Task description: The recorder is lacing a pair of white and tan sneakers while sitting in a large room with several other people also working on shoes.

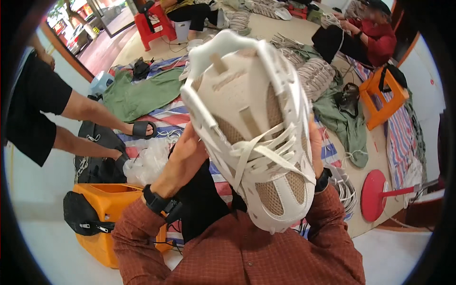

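A white and beige sneaker (242,95) is held up close in front of my chest, its toe toward me and its collar pointing away. White laces (263,152) run through the lower eyelets and cross over near the toe, while the upper eyelets on both sides look unlaced. My left hand (187,156) is closed against the shoe's left side, with the fingertips hidden behind it. On the opposite side my right hand (315,147) grips the shoe; most of it is covered by the upper.
An orange stool (109,237) with a black pouch (83,213) stands by my left arm. Bundled white laces (346,194) and a red round base (374,195) lie to the right. Someone stands at left (80,104); a seated person (380,42) handles a shoe at far right.
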Available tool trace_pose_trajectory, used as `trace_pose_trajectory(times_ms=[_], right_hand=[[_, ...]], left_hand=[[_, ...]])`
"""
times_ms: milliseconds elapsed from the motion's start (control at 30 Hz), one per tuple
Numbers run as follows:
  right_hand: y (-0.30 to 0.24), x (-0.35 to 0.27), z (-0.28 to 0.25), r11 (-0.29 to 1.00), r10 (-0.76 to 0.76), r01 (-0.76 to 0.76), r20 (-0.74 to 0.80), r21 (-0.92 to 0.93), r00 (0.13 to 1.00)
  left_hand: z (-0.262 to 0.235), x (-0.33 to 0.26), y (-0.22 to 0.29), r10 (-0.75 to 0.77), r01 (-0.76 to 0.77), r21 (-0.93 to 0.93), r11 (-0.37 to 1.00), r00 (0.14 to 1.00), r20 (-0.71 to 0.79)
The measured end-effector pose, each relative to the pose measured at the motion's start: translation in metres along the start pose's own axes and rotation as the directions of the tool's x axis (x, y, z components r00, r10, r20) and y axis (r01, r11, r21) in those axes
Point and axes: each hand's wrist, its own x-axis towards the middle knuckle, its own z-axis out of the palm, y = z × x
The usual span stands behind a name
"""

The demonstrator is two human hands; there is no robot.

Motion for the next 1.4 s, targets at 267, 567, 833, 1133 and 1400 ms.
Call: trace_pose_trajectory(times_ms=[267, 567, 833, 1133, 1400], right_hand=[[0.029, 0.025, -0.017, 0.987, 0.162, -0.162, -0.131, 0.009, 0.978], [0.05, 0.036, -0.018, 0.974, 0.22, -0.226, -0.16, -0.025, 0.962], [0.027, 0.05, 0.007, 0.996, 0.049, -0.046, -0.037, 0.081, 0.998], [0.071, 0.014, -0.062, 0.985, 0.173, -0.173, -0.228, 0.022, 0.958], [0.077, 0.007, -0.135, 0.898, 0.316, -0.356, -0.185, -0.257, 0.931]], left_hand=[[-0.02, -0.006, 0.0, -0.057, 0.055, -0.166, 0.985, 0.998, -0.006], [-0.01, -0.041, -0.059, -0.375, 0.39, -0.483, 0.784, 0.918, 0.13], [0.015, -0.055, -0.052, -0.368, 0.539, -0.281, 0.794, 0.794, 0.483], [0.021, -0.079, -0.057, -0.666, 0.673, 0.317, 0.668, 0.35, 0.659], [0.005, -0.079, -0.062, -0.74, 0.581, 0.461, 0.671, 0.482, 0.469]])
